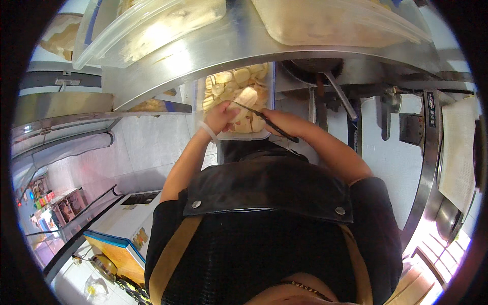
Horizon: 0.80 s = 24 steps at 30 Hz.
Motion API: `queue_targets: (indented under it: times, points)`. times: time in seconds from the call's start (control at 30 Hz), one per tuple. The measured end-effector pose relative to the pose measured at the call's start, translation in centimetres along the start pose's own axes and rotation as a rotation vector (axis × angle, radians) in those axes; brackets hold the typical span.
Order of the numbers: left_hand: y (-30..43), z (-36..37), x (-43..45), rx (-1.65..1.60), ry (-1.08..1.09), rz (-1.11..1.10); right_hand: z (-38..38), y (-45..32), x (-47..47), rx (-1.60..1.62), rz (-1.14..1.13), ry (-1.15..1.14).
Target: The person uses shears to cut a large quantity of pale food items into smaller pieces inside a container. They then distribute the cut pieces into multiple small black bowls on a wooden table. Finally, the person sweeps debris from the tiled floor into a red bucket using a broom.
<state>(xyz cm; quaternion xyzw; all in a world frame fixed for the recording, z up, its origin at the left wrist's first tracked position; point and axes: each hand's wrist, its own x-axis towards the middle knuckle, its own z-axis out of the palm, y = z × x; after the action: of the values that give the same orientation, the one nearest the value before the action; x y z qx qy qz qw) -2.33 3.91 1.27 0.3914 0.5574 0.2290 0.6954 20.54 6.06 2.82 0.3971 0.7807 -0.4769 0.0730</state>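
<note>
My left hand (pixel 222 116), with a pale band at the wrist, grips a long, pale peeled vegetable (pixel 247 100), whose kind I cannot tell. My right hand (pixel 280 121) is closed around a dark, narrow knife (pixel 272 126). The knife slants across the near side of the vegetable, its tip close to my left fingers. Whether the blade touches the vegetable is unclear. Below both hands is a clear plastic tub (pixel 273 89) with a blue edge, holding many pale slices and chunks (pixel 225 82). The far end of the tub lies beneath a steel shelf.
The stainless steel shelf (pixel 232 44) overhangs the tub and carries two translucent plastic containers (pixel 183 23). To the right, a pan handle (pixel 341 97) juts towards me. A white chest-like appliance (pixel 118 219) stands at lower left.
</note>
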Motion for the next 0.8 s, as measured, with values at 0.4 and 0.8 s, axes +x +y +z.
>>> queue_targets:
  times: [0.4,0.8]
  points:
    - [-3.4,-1.8,0.2,-0.181,-0.045,-0.211,4.8,-0.4,0.6,-0.114,0.114,0.090]
    - [-8.6,-3.5,3.7,0.334,0.239,0.125,2.9,1.0,3.5,0.740,0.319,0.149]
